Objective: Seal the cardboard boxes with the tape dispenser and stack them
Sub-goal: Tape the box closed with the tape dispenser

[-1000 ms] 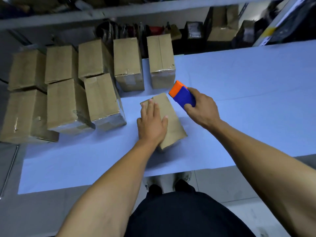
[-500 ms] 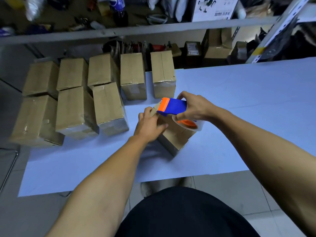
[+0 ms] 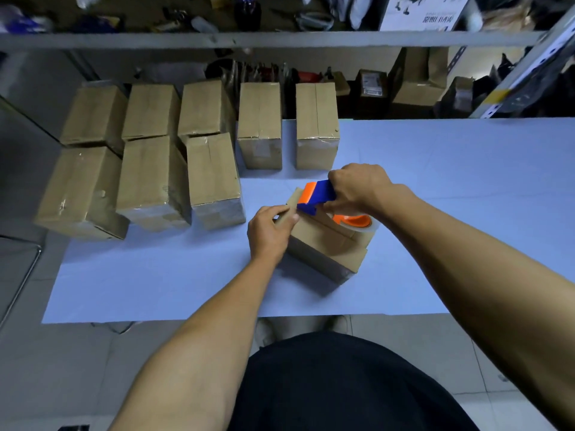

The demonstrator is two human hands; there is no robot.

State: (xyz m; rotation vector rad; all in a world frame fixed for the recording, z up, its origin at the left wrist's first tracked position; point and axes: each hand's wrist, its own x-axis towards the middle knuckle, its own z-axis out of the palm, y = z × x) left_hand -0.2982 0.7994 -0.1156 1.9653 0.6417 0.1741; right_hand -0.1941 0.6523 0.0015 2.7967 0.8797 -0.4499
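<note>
One box (image 3: 323,244) lies on the worktop (image 3: 451,213) between both hands, its long axis running from far-left to near-right. Left hand (image 3: 270,233) pinches its far-left end; right hand (image 3: 357,186) grips the tape dispenser (image 3: 317,195) there, so the pull likely runs near-right.

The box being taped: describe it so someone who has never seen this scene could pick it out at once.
On the blue table, a cluster of boxes fills the far left. The box sits alone near the front edge, under both hands. Only it lies skewed to the rows, with the tape dispenser resting on top.
</note>
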